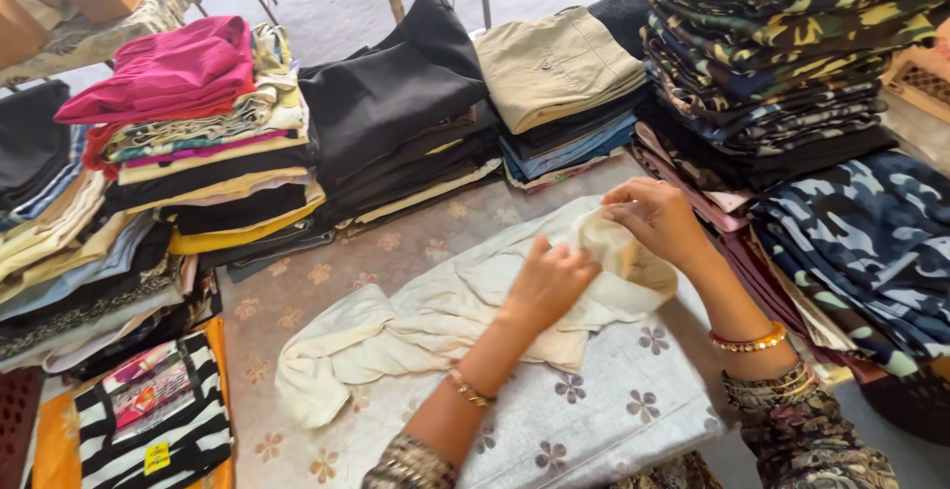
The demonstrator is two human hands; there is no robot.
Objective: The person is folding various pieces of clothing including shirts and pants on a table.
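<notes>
On the near flowered cloth, between folded stacks at left and a camouflage pile far right, lies a crumpled cream garment (partly bunched), the left hand pressing it with curled fingers, the right hand pinching its far edge.

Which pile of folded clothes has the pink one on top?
The left pile, topped by a bright pink garment. The others are topped with black, beige or camouflage.

Open patch of floral cloth left of the cream garment. Folded stacks wall it: mixed left, black behind, camouflage right.
</notes>
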